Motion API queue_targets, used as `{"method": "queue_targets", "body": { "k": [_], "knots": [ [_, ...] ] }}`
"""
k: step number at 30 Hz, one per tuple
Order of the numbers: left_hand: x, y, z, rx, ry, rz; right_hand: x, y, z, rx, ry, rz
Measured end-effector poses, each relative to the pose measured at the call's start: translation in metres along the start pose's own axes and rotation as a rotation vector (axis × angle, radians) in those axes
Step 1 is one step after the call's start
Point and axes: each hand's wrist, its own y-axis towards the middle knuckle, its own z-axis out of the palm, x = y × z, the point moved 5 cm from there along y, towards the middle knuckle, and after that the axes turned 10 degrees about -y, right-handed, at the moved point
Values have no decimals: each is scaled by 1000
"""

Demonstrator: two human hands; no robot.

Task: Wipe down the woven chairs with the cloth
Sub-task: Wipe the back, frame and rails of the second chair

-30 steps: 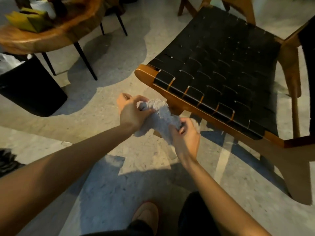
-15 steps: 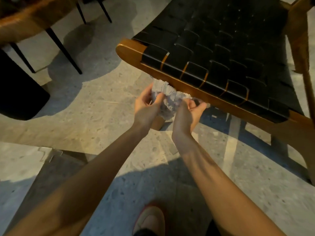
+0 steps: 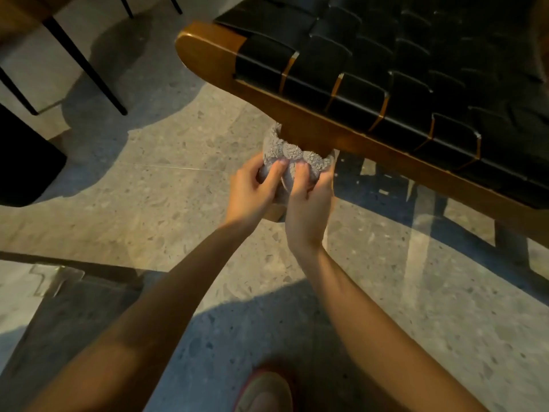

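Both hands grip a grey cloth [image 3: 292, 157] wrapped around the front leg [image 3: 307, 141] of the woven chair [image 3: 386, 84], just under the wooden seat rail. Left hand [image 3: 252, 190] on the left side of the cloth, fingers [image 3: 274, 171] curled and pressed into the fabric. Right hand [image 3: 309, 209] beside it, thumb dug into the cloth, other fingers wrapped round the far side – partly hidden. The two hands touch or nearly touch; cannot tell which.

Chair seat is black straps woven over a warm brown wood frame, rounded front corner upper left of the hands. Floor [image 3: 166, 185] is pale speckled terrazzo, hard sunlight patches with sharp shadows of the chair and the person's arms. Thin black table legs [image 3: 86, 65] stand upper left, well apart from the chair – a dark boxy object [image 3: 23, 165] at the left edge. A shoe toe [image 3: 264, 391] shows at the bottom centre.
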Motion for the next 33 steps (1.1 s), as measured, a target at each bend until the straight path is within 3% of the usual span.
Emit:
{"method": "queue_targets", "body": {
  "k": [6,11,19,23,27,33],
  "knots": [
    [62,4,-13,88,159,-139,-46,-5,26,207,20,20],
    [112,6,-20,162,362,-260,-101,-7,54,429,-125,308],
    [162,10,-28,224,516,-435,-133,-10,76,536,-117,451],
    [155,4,-27,102,400,-351,-130,-8,72,542,-148,465],
    [139,-10,-19,-73,210,-292,-109,-3,55,467,-297,340],
    [80,-20,0,-313,-17,-121,-53,-2,16,301,-189,119]
  ]
}}
